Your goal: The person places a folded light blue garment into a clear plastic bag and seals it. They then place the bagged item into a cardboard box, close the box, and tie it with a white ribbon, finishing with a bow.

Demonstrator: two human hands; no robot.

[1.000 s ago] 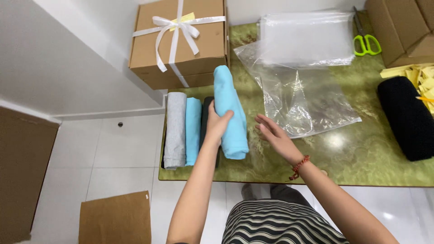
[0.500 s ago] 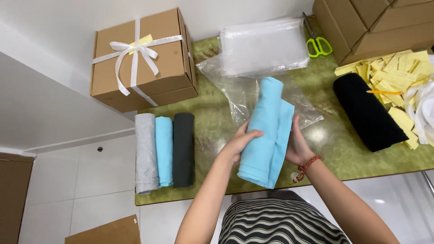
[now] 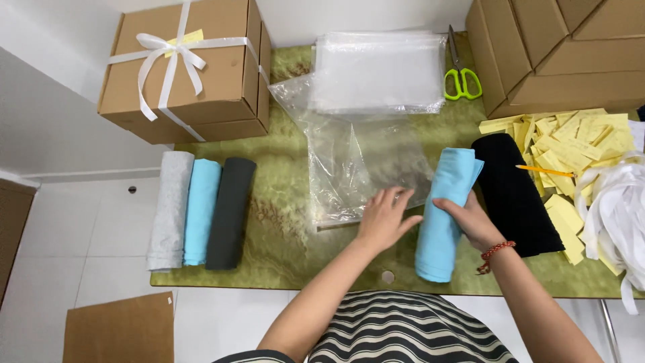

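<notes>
**Blue roll beside an open plastic bag**

The right hand (image 3: 470, 218) grips a rolled light-blue cloth (image 3: 445, 215) lying on the green desk (image 3: 282, 249). The left hand (image 3: 386, 218) rests flat on the near edge of a clear plastic bag (image 3: 359, 165). A black roll (image 3: 514, 195) lies just right of the blue one. Three more rolls, grey (image 3: 168, 208), blue (image 3: 200, 210) and dark grey (image 3: 230, 212), lie side by side at the desk's left end, below a ribboned cardboard box (image 3: 195, 74).

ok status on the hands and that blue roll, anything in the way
Right hand gripping light blue rolled cloth, roll lying on table. Left hand flat on edge of clear plastic bag. Black cloth close beside roll; bag mouth unobstructed.
</notes>
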